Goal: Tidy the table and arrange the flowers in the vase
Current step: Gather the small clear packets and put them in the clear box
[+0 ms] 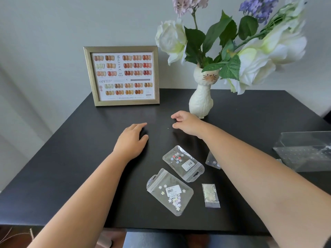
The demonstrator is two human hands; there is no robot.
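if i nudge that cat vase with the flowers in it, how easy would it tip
Probably easily: the cat vase is tall with a narrow neck, and the flowers spread wide, leaning right, so it looks top-heavy. It looks ceramic, so likely breakable. The right hand is close to its base; better to steady it low.

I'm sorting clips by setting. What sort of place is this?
Probably a nail-art desk, at a home or small salon. A framed nail colour chart stands on the black table, clear packets of tiny flower decorations lie nearby, and a cat-shaped vase holds flowers.
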